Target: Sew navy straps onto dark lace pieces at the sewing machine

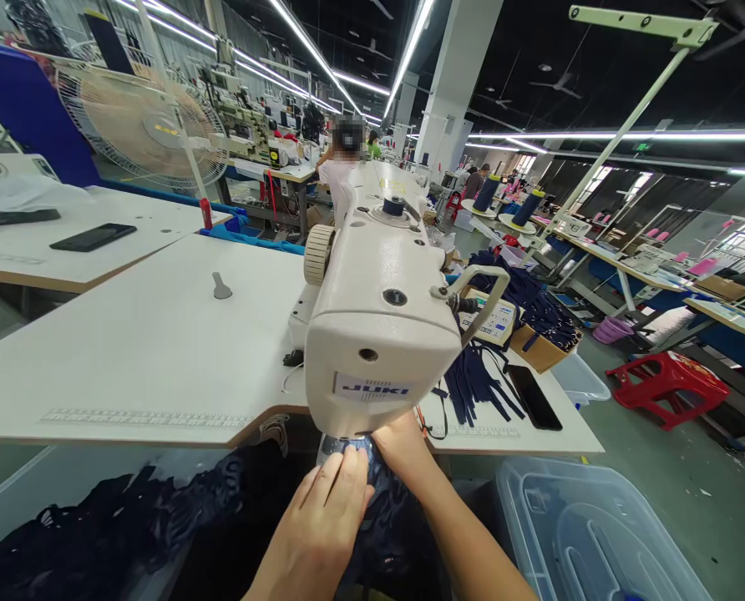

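The person's left hand point(331, 509) is lying over dark blue cloth point(388, 509), its fingers stretching out close together and their tips pressing down just below the sewing machine point(378, 342). The right hand point(402, 438) is reaching in from the other side; the machine head is hiding its fingers, so one cannot tell whether they are spreading or pinching. The cloth is bunching in soft, crumpled folds under the machine's front end and hanging down between the forearms.

The machine is showing a smooth, glossy cream casing with rounded edges, a ribbed round wheel point(318, 254) on one side and a bent metal lever point(490, 300) on the other. It is standing on a flat white table point(159, 351) with a brown edge, where a small metal piece point(221, 287) with a rounded end is lying. Narrow navy fabric strips point(476, 384) are fanning out near a shiny black phone point(535, 397). Beyond them, an open brown cardboard box point(543, 349) is holding more dark fabric. A clear plastic lid point(585, 534) with rounded corners is filling the lower right.

Blue letters on the machine's front label point(372, 388) are reading "JUKI". Printed rulers point(147, 417) are running along the table's front edge, their numbers too small to read.
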Tool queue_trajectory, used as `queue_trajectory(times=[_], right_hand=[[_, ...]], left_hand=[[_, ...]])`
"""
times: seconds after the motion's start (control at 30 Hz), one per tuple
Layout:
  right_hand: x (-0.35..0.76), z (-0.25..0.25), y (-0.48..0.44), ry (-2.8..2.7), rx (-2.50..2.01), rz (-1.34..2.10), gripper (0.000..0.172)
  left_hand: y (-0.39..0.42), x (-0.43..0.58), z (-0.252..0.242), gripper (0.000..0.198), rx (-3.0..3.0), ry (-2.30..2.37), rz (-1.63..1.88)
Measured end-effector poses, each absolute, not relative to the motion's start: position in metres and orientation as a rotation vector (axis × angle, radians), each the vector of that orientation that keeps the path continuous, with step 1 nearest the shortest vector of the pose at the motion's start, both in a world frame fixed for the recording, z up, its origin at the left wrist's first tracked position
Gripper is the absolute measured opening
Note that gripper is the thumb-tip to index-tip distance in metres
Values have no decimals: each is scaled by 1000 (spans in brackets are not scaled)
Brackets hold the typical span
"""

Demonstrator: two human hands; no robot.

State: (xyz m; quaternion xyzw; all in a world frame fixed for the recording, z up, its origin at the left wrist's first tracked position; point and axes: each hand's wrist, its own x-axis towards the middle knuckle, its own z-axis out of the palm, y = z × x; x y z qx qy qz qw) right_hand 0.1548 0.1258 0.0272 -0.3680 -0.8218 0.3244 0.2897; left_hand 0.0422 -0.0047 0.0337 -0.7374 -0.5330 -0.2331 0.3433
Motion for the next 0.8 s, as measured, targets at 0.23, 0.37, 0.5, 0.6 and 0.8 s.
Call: queue_trajectory(times=[0.23, 0.37, 0.5, 0.6, 0.8], right_hand=[[151, 25, 129, -2218, -1014, 721, 23], [150, 22, 131, -2233, -1008, 667, 23], [149, 21, 129, -2191, -1042, 711, 21], [148, 23, 126, -2125, -1077, 763, 19], [148, 36, 122, -2111, -1091, 872, 16]], left_hand=[[-3, 43, 35, 32, -1943, -1423, -513], [-1, 41, 32, 32, -1941, -1428, -514], [0, 43, 33, 31, -1914, -1414, -555], [1, 46, 36, 27, -1893, -1415, -611], [1, 46, 38, 27, -1884, -1426, -606]])
